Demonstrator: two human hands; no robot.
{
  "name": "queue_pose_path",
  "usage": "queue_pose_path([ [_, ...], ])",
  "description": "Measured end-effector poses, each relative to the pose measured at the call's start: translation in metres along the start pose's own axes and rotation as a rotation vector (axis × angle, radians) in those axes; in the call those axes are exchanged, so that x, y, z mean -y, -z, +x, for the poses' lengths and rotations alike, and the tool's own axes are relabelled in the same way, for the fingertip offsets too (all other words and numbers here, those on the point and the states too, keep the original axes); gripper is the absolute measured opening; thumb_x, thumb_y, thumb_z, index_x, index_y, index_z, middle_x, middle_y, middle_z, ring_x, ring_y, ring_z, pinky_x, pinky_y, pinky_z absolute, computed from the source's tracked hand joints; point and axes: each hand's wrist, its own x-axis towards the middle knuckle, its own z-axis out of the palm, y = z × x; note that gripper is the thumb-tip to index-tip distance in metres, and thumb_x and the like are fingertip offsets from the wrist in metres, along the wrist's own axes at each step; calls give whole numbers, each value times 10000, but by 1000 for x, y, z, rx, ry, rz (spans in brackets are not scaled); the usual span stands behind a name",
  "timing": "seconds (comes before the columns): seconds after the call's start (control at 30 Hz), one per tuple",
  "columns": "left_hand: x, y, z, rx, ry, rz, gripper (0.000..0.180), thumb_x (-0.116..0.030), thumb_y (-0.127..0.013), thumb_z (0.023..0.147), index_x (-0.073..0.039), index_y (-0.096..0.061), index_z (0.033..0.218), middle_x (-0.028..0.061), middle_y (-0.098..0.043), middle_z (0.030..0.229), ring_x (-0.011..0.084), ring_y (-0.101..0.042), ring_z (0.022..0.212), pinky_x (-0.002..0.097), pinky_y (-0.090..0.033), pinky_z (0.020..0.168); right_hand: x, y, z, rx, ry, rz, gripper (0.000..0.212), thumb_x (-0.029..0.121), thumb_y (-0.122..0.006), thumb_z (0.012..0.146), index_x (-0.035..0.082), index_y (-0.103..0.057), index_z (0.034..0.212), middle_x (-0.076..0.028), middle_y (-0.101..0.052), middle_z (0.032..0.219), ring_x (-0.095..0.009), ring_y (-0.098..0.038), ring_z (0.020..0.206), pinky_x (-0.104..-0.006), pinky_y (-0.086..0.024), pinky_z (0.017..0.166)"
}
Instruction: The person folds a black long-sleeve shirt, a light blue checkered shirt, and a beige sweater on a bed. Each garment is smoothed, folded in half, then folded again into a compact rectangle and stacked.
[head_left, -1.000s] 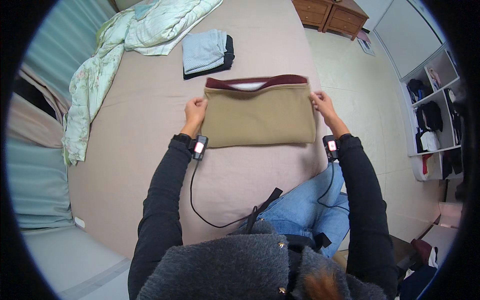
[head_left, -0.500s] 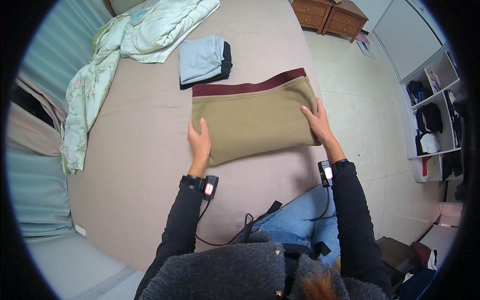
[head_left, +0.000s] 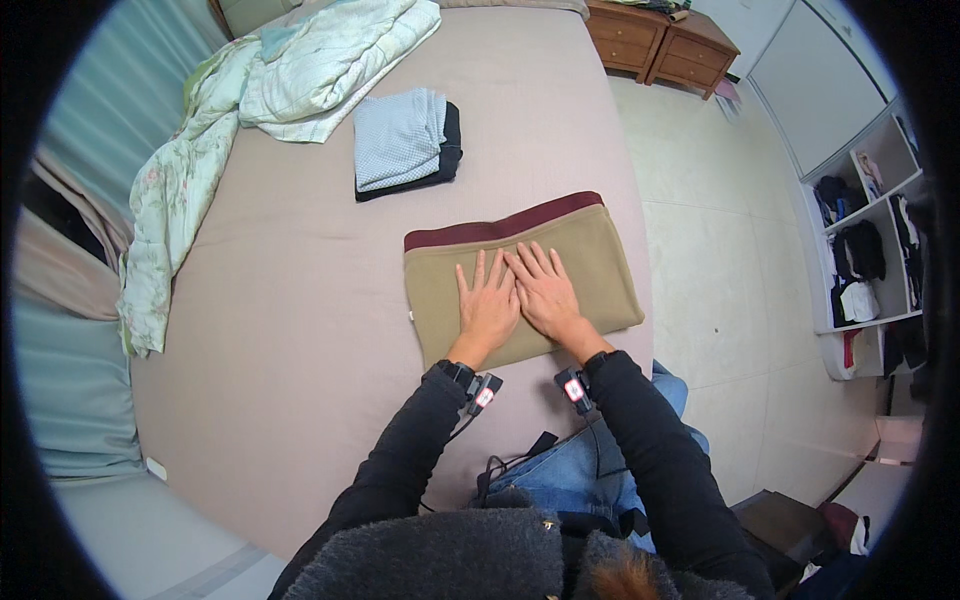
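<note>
A folded khaki fabric piece (head_left: 600, 270) with a dark red band along its far edge lies flat on the bed, close to the bed's right edge. Both palms rest on the middle of it, side by side. My left hand (head_left: 488, 306) has its fingers spread and pointing away from me. Touching it at the fingertips, my right hand (head_left: 548, 296) lies flat too, fingers apart. Neither hand grips anything. Beyond the khaki piece sits a folded pale blue patterned cloth (head_left: 400, 142) on top of a folded black cloth (head_left: 452, 150).
A rumpled floral quilt (head_left: 330, 75) spreads over the far left of the pinkish bed sheet (head_left: 270, 380). Green curtains (head_left: 80, 380) hang at left. Wooden drawer cabinets (head_left: 690, 55) stand at the far right, and open shelves with clothes (head_left: 860, 240) line the right side.
Both hands have left the khaki piece's side edges and come together flat on its middle. The piece now lies nearer to me, down on the bed.
</note>
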Motion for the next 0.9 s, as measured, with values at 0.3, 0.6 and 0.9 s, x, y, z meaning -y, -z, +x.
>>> queue_pose_path([
  [0.3, 97, -4, -22, -167, 258, 0, 605, -459, -462, 975, -216, -363, 1521, 98, -310, 1588, 365, -217, 1477, 666, -133, 1140, -109, 6, -19, -7, -219, -65, 480, 377, -440, 1000, 184, -493, 1436, -112, -393, 1536, -369, -311, 1429, -553, -212, 1170],
  [0.6, 52, 30, -34, -339, 247, 102, 573, -352, -476, 980, -94, -404, 1487, 178, -363, 1542, 365, -255, 1459, 583, -192, 1159, -35, 35, -4, -318, -240, -158, 444, 128, -512, 900, 63, -559, 1337, -158, -425, 1502, -394, -293, 1436, -592, -170, 1172],
  [0.9, 18, -12, -88, -107, -60, -80, 745, -347, -644, 875, -131, -346, 1523, 155, -289, 1581, 361, -245, 1463, 572, -190, 1171, -52, 18, -82, 12, -186, -124, 583, 294, -551, 938, 176, -412, 1492, -120, -356, 1555, -327, -301, 1443, -493, -216, 1184],
])
